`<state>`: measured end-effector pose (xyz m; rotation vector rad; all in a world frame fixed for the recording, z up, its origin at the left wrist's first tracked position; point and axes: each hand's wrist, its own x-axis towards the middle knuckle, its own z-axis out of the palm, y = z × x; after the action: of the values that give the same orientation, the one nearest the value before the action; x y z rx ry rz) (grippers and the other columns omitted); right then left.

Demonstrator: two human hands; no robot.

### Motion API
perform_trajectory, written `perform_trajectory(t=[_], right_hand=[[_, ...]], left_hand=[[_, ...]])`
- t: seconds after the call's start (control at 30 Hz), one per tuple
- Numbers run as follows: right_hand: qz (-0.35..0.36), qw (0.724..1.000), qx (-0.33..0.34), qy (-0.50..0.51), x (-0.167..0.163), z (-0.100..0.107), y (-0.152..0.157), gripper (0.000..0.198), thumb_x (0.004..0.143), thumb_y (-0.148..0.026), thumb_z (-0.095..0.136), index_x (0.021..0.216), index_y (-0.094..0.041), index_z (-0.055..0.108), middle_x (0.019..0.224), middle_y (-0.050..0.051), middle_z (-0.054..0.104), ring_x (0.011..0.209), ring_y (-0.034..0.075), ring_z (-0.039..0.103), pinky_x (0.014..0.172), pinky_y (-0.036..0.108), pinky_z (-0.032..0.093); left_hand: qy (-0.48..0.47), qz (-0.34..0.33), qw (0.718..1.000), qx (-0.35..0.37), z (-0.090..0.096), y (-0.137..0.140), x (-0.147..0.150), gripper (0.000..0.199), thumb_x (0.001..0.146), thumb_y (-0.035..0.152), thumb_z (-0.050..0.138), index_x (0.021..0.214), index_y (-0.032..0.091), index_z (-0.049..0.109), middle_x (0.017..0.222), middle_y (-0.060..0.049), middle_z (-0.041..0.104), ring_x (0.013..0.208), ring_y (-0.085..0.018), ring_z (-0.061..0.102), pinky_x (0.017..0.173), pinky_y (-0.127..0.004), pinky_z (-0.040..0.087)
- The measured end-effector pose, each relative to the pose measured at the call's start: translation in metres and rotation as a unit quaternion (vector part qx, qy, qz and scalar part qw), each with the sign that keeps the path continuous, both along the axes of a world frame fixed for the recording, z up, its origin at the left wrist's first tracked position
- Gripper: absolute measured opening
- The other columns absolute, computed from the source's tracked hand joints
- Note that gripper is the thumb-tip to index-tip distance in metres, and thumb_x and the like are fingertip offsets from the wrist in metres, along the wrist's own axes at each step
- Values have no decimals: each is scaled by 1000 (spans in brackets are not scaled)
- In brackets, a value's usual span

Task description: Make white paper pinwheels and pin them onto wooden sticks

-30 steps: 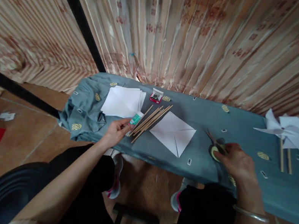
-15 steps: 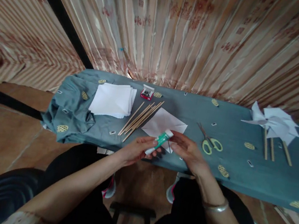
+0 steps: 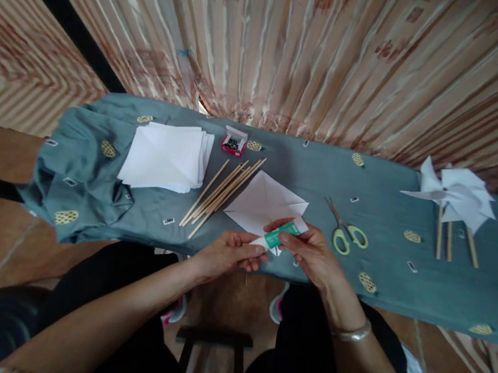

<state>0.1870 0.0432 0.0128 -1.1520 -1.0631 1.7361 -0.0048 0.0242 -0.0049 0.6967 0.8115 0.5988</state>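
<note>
A green and white glue stick (image 3: pixel 279 235) is held between both hands above the front edge of the cloth-covered table. My left hand (image 3: pixel 235 251) pinches its white lower end, while my right hand (image 3: pixel 308 248) grips the green end with thumb and fingers. Just behind and partly under the hands lies a white paper square (image 3: pixel 263 200) with cuts running in from its corners. Wooden sticks (image 3: pixel 225 192) lie in a loose bundle to its left. Scissors (image 3: pixel 342 229) with pale green handles rest to the right of my right hand.
A stack of white paper (image 3: pixel 165 155) lies at the left. Behind the sticks stands an open red box (image 3: pixel 234 142) of small metal pins. Paper pinwheels (image 3: pixel 459 195) on sticks lie at the right. A pleated curtain (image 3: pixel 278 44) hangs behind the table (image 3: pixel 390 263).
My right hand, earlier beside the glue stick with loose fingers, has closed on its green end. The glue stick has tilted flatter. The camera view has shifted slightly.
</note>
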Motion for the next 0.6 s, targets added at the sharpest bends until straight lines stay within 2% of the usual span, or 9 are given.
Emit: perform_trajectory(t=[0.1,0.17,0.2,0.23,0.33,0.4,0.43,0.5,0.6], right_hand=[[-100,995,-18,8,7,1,11,33,61,-47,85,77,-20,75,78,2,74,67,12,64,63,23,51],[-182,983,-33,19,12,1,20,35,58,-49,86,73,-20,74,73,0,73,63,10,63,59,19,52],[-211,977,-36,20,13,1,25,37,57,-50,87,72,-20,73,70,-1,72,60,8,62,55,17,50],[-231,972,-33,17,13,0,29,38,56,-52,87,71,-19,73,68,-1,71,56,7,59,50,16,48],[-242,970,0,-12,7,-4,37,42,58,-56,84,71,-18,71,64,0,70,47,6,53,40,16,42],[-235,971,22,-39,0,-8,39,43,59,-57,82,72,-17,71,64,1,70,45,7,53,41,19,45],[-232,971,29,-53,-3,-10,40,43,59,-56,82,73,-17,70,64,1,70,46,8,55,43,20,47],[-228,970,39,-79,-8,-15,41,43,57,-53,85,75,-17,70,64,0,70,49,10,59,47,22,51],[-220,966,64,-122,-12,-22,41,41,57,-48,86,78,-18,68,64,-1,69,52,11,60,52,24,52]], left_hand=[[37,-24,998,52,-2,4,-4,45,73,52,75,89,10,70,74,-3,67,56,-7,54,56,-20,43],[115,-28,982,146,-3,5,-8,41,82,47,67,101,11,68,81,-6,69,62,-11,59,61,-25,49],[167,-28,961,218,-3,6,-10,38,86,43,64,107,12,67,88,-8,71,70,-15,63,68,-29,52],[218,-25,928,301,-3,6,-11,35,89,39,61,110,13,66,97,-10,71,82,-19,65,78,-34,54],[331,-39,788,518,-5,7,-12,27,93,31,56,114,15,64,129,-15,62,124,-28,53,105,-48,44],[366,-65,714,593,-8,8,-10,27,94,31,53,115,15,62,137,-16,57,136,-30,42,109,-52,40],[376,-82,688,615,-11,9,-8,28,95,31,52,116,14,61,139,-16,56,139,-30,38,110,-54,39],[384,-108,655,642,-17,9,-5,30,95,30,52,118,13,59,141,-16,54,143,-31,33,112,-56,36],[382,-135,641,651,-25,9,0,31,94,29,55,120,14,58,144,-15,52,145,-32,30,114,-58,32]])
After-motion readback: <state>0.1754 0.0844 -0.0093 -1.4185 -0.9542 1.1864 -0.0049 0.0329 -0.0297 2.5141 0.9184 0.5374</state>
